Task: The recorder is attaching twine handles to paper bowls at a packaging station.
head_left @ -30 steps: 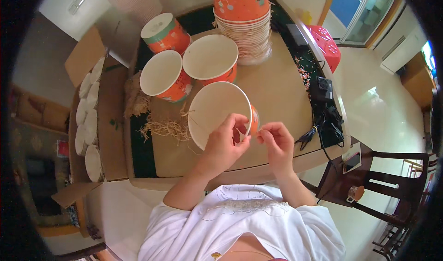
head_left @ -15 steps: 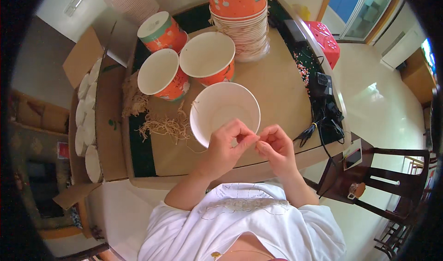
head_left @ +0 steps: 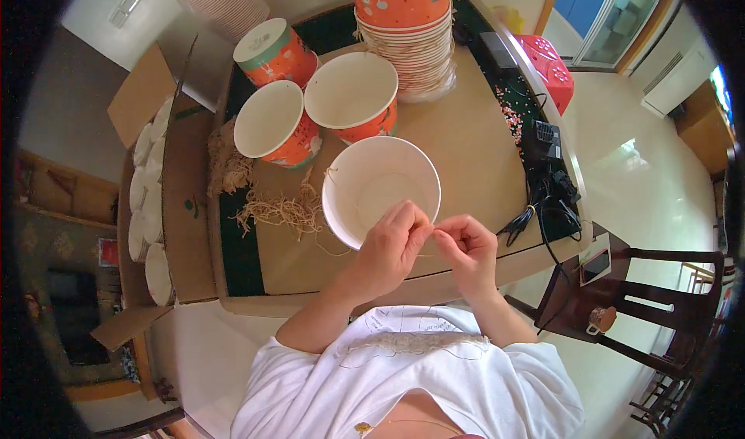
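A white paper bucket (head_left: pixel 379 181) stands open and upright on the brown table (head_left: pixel 481 136), with a thin pale strand hanging over its far left rim. Just in front of its near rim, my left hand (head_left: pixel 388 251) and my right hand (head_left: pixel 467 249) meet fingertip to fingertip. Both pinch a thin pale strand (head_left: pixel 431 234) that is barely visible between them. My left fingers overlap the bucket's near rim.
Two open orange buckets (head_left: pixel 273 126) (head_left: pixel 353 98), a lidded one (head_left: pixel 275 51) and a tall stack of buckets (head_left: pixel 407 32) stand behind. Loose straw fibres (head_left: pixel 275 208) lie left. A cardboard box of white lids (head_left: pixel 147 198), black cables (head_left: pixel 547 187), a red basket (head_left: pixel 548 68) and a dark chair (head_left: pixel 652 299) surround the table.
The white bucket, tilted against my left hand a second ago, now stands flat on the table. Both hands have drawn back to its near rim and pinched together.
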### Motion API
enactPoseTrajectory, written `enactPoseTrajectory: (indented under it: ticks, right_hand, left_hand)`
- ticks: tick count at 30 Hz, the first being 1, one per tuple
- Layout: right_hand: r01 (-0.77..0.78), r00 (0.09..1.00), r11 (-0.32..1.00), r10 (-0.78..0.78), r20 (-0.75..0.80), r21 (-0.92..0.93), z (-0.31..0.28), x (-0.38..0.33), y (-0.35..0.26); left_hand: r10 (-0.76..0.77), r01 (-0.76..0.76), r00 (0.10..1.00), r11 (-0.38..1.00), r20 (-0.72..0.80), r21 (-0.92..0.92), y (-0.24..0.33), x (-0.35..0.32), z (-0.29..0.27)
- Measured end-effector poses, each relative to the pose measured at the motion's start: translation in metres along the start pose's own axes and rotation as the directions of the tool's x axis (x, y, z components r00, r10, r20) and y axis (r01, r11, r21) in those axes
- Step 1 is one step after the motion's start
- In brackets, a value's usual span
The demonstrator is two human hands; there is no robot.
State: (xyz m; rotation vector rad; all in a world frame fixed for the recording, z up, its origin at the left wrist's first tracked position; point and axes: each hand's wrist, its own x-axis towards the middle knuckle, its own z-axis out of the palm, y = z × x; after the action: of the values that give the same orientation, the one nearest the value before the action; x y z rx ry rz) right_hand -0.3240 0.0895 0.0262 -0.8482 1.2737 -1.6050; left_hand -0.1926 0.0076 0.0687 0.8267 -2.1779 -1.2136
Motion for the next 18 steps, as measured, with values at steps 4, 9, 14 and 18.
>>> enactPoseTrajectory:
  ticks: [4, 9, 14, 18]
  right_hand:
    - [-0.039, 0.996, 0.994, 0.047, -0.079, 0.097, -0.005, -0.002, 0.006]
    - [0.204, 0.974, 0.979, -0.205, -0.098, -0.016, 0.006, 0.007, 0.021]
    - [0.537, 0.801, 0.753, -0.597, -0.051, -0.381, 0.018, 0.024, 0.023]
    - [0.461, 0.852, 0.849, -0.505, -0.138, -0.258, 0.024, 0.026, 0.025]
  left_hand:
    - [0.088, -0.083, 0.996, 0.973, -0.016, 0.214, -0.003, -0.005, -0.004]
    - [-0.13, 0.145, 0.988, 0.96, -0.077, 0.241, -0.007, -0.008, -0.007]
    - [-0.201, 0.204, 0.975, 0.979, -0.092, 0.025, -0.001, 0.0, -0.017]
    - [-0.123, 0.121, 0.988, 0.992, -0.096, -0.026, -0.001, 0.001, -0.018]
